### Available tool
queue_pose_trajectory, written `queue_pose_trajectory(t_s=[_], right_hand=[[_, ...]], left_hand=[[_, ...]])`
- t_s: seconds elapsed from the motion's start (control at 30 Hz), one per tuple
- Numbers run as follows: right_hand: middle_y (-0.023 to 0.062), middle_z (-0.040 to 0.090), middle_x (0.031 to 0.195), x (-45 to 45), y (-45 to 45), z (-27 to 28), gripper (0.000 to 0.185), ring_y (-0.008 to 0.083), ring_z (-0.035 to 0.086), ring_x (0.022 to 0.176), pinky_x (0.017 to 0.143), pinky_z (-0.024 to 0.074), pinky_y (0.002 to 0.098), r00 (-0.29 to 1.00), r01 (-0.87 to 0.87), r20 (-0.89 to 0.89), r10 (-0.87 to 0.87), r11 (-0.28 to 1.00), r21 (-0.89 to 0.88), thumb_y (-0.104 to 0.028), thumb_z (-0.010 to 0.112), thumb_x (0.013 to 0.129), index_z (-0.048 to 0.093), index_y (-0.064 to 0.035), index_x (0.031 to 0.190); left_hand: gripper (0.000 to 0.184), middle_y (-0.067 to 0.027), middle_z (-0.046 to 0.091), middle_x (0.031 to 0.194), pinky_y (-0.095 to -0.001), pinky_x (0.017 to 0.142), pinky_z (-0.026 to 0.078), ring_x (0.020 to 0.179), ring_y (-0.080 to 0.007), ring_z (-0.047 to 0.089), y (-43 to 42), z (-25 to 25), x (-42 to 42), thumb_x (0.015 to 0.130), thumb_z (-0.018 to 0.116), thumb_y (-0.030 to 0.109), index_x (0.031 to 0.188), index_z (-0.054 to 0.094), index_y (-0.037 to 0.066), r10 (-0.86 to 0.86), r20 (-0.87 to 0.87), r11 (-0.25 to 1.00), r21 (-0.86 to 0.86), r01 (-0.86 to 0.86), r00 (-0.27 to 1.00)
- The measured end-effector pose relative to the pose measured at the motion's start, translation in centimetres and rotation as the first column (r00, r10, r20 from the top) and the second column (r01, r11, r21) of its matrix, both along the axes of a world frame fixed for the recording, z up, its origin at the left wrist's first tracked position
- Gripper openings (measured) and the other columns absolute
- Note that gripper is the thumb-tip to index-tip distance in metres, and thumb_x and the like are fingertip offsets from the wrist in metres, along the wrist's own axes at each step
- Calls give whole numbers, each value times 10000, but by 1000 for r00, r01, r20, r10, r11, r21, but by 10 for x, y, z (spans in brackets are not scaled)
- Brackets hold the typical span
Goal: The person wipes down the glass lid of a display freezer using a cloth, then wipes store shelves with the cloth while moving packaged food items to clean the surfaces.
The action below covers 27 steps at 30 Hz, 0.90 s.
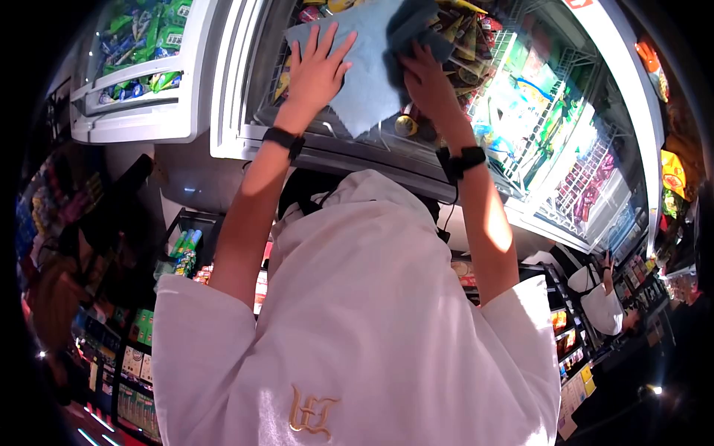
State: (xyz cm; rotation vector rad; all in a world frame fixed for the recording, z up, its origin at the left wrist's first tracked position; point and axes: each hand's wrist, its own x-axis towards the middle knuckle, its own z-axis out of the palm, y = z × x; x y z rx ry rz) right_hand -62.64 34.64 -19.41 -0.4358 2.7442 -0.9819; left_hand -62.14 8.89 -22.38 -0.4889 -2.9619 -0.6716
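Observation:
My left hand (318, 73) lies flat on a light blue cloth (368, 70), fingers spread. This cloth is spread over the glass top of a chest freezer (227, 89), and one corner points toward me. To the right, my right hand (428, 78) has its fingers bent against a bunched, darker blue cloth (420, 30), which overlaps the light one. Whether the two are separate pieces is hard to tell. Packaged goods (472, 44) show through the glass beside my right hand. Both wrists carry black bands.
A second white freezer (197, 74) with green and blue packets stands at the left. Wire baskets (587, 175) with packages are inside the freezer at the right. Snack shelves (134, 357) stand low on both sides. Another person (601, 301) in white is at the far right.

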Motion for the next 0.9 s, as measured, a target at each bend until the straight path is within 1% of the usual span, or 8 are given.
queue_pose_trajectory(t_s=[0.13,0.27,0.37,0.47,0.63,0.73,0.8,0.9], right_hand=[[219,463,1530,-16,-17,-6,398,496,401,1405,1131,338,632,990,82,-115,-81,997,-2,-203,569,924,671,-145,1305],[230,475,1511,11,-22,7,408,475,464,1355,1114,375,602,963,-9,-271,12,1000,13,-149,605,905,659,-99,1306],[195,470,1530,54,-23,20,441,442,466,1380,1147,378,521,993,-27,-114,28,1000,8,-24,594,878,656,-93,1309],[161,440,1563,97,-9,26,468,405,400,1445,1175,343,519,999,-41,-21,40,995,-87,-15,593,870,645,-88,1329],[146,375,1607,150,22,30,506,383,318,1494,1212,289,486,995,-61,77,63,998,-26,-82,561,904,568,-83,1410],[190,361,1602,179,38,26,460,388,324,1490,1191,341,462,999,-9,47,12,998,-62,-102,575,914,577,2,1361],[243,425,1544,204,47,26,428,410,382,1453,1183,359,465,992,87,86,-88,996,13,-129,558,936,595,32,1331],[331,464,1473,240,59,20,432,476,452,1384,1153,383,531,963,268,-110,-247,924,271,-156,566,934,601,80,1294]], left_hand=[[526,-58,368,1614,-704,1133,248,1487,-388,302,10,-2,-27,1018,571,368,1528,440,355,68,-70,997,24,-67,995],[556,-115,372,1603,-686,1136,259,1480,-416,303,13,-1,-13,995,587,260,1532,445,247,56,-98,998,-20,-59,994],[590,-145,366,1601,-668,1140,268,1473,-435,307,14,12,21,962,603,192,1531,447,184,63,-43,996,-59,-65,997],[612,-161,358,1603,-659,1141,272,1464,-456,310,15,27,62,939,611,156,1530,449,163,32,9,988,-154,-30,999],[634,-203,338,1604,-658,1138,291,1447,-491,322,17,36,95,936,600,121,1544,426,154,-86,140,983,-149,107,986],[638,-204,328,1612,-644,1147,297,1452,-496,319,30,39,106,942,602,135,1551,415,154,-172,170,971,-138,196,970],[619,-206,320,1620,-602,1171,295,1479,-477,296,48,41,116,961,591,168,1551,410,134,-233,205,954,-139,264,951],[590,-216,373,1588,-571,1181,299,1478,-447,320,89,42,132,973,580,189,1522,422,39,-362,244,912,-110,396,900]])
